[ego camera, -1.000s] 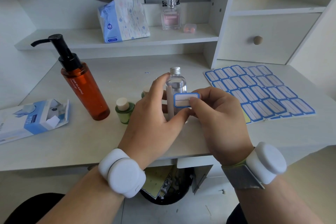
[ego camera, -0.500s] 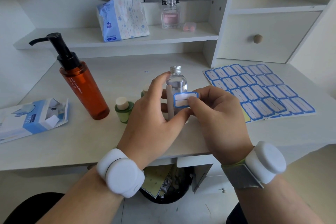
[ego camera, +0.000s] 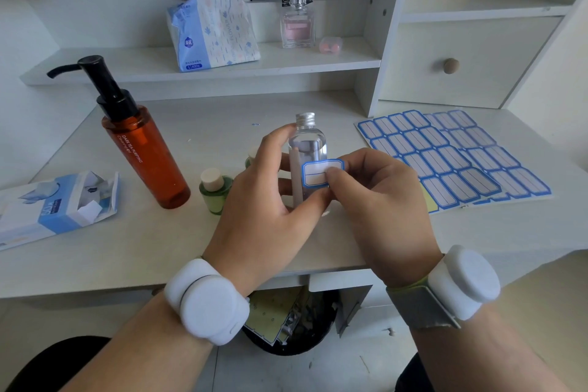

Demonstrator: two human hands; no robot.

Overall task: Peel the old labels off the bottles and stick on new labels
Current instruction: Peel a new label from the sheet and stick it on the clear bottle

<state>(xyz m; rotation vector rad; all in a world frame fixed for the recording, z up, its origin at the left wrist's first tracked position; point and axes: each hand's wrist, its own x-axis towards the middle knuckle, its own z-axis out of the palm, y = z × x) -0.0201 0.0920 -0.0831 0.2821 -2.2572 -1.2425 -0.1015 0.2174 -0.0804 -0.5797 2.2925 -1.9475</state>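
Note:
My left hand [ego camera: 267, 200] grips a small clear bottle [ego camera: 308, 145] with a silver screw cap, upright above the desk's front middle. My right hand [ego camera: 375, 200] pinches a blue-bordered white label [ego camera: 318, 172] and holds it against the bottle's front. A sheet of blue-bordered labels [ego camera: 451, 159] lies on the desk to the right. An orange pump bottle [ego camera: 143, 153] stands at the left. A small green bottle [ego camera: 214, 191] with a beige cap stands beside it; a second one [ego camera: 251, 157] is mostly hidden behind my left hand.
An opened blue and white box [ego camera: 54, 207] lies at the desk's left edge. On the back shelf [ego camera: 318, 62] stand a tissue pack [ego camera: 213, 30], a perfume bottle [ego camera: 297, 21] and a small pink case [ego camera: 331, 45]. A drawer knob [ego camera: 451, 65] is at right. A bin [ego camera: 292, 321] sits under the desk.
Hardly anything has moved. My right thumb has shifted slightly along the label on the bottle; both hands keep their hold.

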